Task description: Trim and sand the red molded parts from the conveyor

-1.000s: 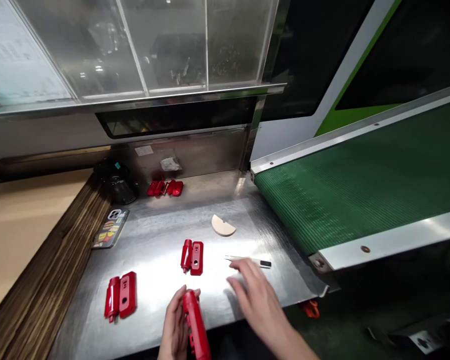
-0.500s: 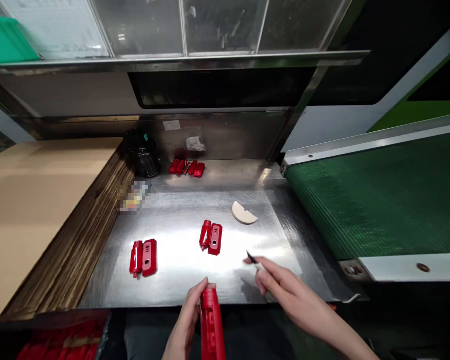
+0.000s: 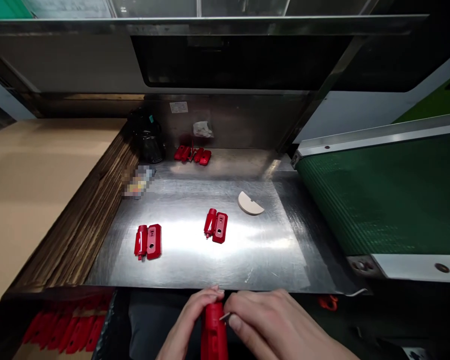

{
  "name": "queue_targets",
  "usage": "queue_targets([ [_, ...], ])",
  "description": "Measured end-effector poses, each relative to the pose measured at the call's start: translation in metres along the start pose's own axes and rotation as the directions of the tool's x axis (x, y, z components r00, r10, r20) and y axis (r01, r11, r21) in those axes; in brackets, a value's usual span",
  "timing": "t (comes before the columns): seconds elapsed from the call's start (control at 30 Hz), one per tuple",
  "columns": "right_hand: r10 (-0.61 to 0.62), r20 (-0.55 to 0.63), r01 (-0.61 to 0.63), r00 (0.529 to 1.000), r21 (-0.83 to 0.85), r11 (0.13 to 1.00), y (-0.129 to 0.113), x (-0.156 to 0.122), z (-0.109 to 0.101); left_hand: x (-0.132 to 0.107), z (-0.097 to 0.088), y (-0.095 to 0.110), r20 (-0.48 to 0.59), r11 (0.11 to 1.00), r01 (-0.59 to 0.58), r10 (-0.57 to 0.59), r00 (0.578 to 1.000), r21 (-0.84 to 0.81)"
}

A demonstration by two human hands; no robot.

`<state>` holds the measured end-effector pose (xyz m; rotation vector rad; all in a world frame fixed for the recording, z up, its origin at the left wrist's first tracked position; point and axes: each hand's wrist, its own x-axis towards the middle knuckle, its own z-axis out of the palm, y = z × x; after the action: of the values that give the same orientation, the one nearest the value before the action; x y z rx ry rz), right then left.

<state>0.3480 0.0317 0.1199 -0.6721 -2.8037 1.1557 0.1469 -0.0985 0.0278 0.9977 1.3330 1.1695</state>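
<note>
My left hand [image 3: 189, 320] grips a red plastic part [image 3: 213, 332] just below the front edge of the steel table [image 3: 247, 255]. My right hand [image 3: 273, 325] is closed around a small knife, and its thin blade tip [image 3: 224, 316] touches the top of the held part. Two more red parts lie on the table, one at the left [image 3: 148, 241] and one in the middle [image 3: 216, 226]. A further pair of red parts [image 3: 193, 154] lies by the back wall.
A beige half-disc [image 3: 250, 204] lies right of centre. A phone [image 3: 138, 182] and a black object [image 3: 149, 140] sit at the back left beside stacked cardboard [image 3: 86, 215]. A green conveyor belt [image 3: 390, 190] borders the right. More red parts [image 3: 65, 330] fill a bin below left.
My right hand picked the knife up from the table and brought it back to the red part. Both hands drew below the table's front edge, and the view tilted down.
</note>
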Motion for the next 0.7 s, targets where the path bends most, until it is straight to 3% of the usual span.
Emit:
queue_targets([
  [0.27, -0.046, 0.058, 0.053, 0.997, -0.118, 0.992, 0.003, 0.009, 0.011, -0.027, 0.002, 0.008, -0.01, 0.997, -0.075, 0.075, 0.997, 0.027],
  [0.37, -0.07, 0.055, 0.077, 0.996, -0.129, 0.989, 0.006, 0.009, 0.014, -0.028, 0.003, 0.011, 0.012, 0.991, -0.115, 0.114, 0.993, 0.072],
  [0.7, -0.091, 0.016, 0.092, 0.996, -0.202, 0.975, 0.007, 0.004, 0.015, -0.022, -0.001, 0.013, -0.023, 0.991, -0.085, 0.088, 0.996, 0.107],
])
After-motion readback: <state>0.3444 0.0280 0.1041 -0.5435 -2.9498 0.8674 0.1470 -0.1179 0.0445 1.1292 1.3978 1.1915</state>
